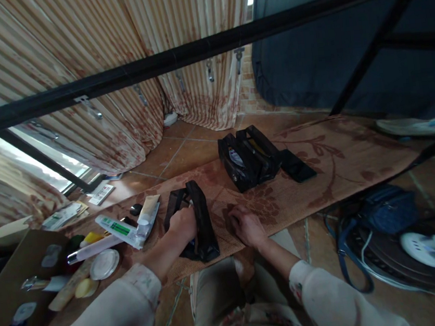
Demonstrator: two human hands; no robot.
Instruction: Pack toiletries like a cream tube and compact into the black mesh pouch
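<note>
A small black pouch (203,222) stands open on the patterned brown mat (320,167) in front of me. My left hand (181,225) is closed on the pouch's left side, fingers curled into its opening. My right hand (246,226) rests on the mat just right of the pouch, fingers bent and pressed down, holding nothing that I can see. A pile of toiletries lies to the left: a white and green tube (120,230), a cream tube (148,209), a round white lid (104,264).
Two more black pouches (248,158) with a flat black piece (297,165) sit farther back on the mat. A cardboard box flap (8,291) lies at the left. A blue bag (384,212) and a white power strip (424,249) are on the floor, right. A black bar (189,56) crosses overhead.
</note>
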